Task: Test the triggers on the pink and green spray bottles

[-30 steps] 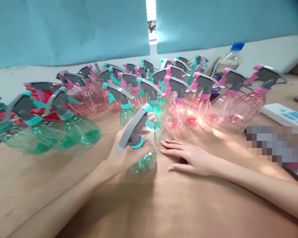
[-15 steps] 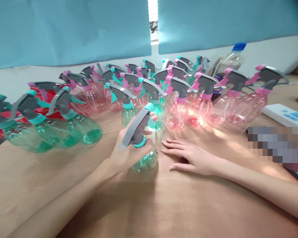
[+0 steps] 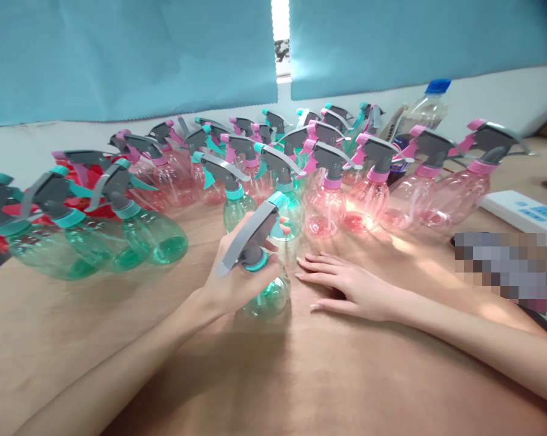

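My left hand point(image 3: 230, 272) is wrapped round the neck of a green spray bottle point(image 3: 273, 297) with a grey and turquoise trigger head. This bottle's base is at the tabletop, in front of the other bottles, and part of its neck is hidden by my fingers. Beside it, my right hand point(image 3: 348, 284) lies palm down on the wooden table point(image 3: 328, 375), fingers stretched out and holding nothing. Just beyond my hands stand another green spray bottle point(image 3: 294, 209) and a pink spray bottle point(image 3: 325, 209).
Several green spray bottles point(image 3: 152, 236) stand at the left, near red material point(image 3: 85, 172). More pink and green ones fill the back. A clear bottle with a blue cap point(image 3: 430, 106), a white device point(image 3: 523, 209) and a blurred-out object point(image 3: 509, 266) are on the right.
The held green spray bottle's head has shifted very slightly right and down, with my left hand still round it. My right hand has stayed in place.
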Tool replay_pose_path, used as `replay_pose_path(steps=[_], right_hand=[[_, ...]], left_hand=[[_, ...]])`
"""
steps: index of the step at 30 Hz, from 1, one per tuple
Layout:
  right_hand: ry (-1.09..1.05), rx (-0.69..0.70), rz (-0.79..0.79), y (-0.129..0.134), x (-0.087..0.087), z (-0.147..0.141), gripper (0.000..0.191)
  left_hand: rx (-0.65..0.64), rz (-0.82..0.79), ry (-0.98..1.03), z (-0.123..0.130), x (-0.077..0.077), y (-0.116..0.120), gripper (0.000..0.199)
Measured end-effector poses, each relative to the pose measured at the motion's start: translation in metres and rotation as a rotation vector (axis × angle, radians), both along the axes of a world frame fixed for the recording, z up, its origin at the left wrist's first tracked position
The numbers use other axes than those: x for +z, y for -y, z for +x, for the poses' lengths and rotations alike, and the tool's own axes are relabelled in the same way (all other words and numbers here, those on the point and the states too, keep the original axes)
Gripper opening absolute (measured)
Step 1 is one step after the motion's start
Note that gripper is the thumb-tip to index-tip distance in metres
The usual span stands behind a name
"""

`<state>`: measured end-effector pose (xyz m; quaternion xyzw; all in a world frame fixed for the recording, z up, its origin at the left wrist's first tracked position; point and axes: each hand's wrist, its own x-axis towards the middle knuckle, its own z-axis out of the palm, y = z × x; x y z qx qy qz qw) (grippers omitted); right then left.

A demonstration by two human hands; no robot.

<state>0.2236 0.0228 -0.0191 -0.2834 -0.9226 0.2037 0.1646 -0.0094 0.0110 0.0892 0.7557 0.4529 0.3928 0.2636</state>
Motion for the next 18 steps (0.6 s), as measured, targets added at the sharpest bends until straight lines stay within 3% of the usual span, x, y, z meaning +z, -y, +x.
replay_pose_path(steps=[10,18], right_hand=[[-0.009,-0.006,-0.010,0.0001,0.0009,-0.0002,0.060],[0.024,0.000,0.013,-0.0002,0.0020,-0.0004,0.060]], left_hand=[[0.010,0.094,-0.014,-0.0010,-0.0055,-0.0052,0.017],[0.004,-0.045,-0.021,0.0023,-0.0018,-0.0017,0.045]])
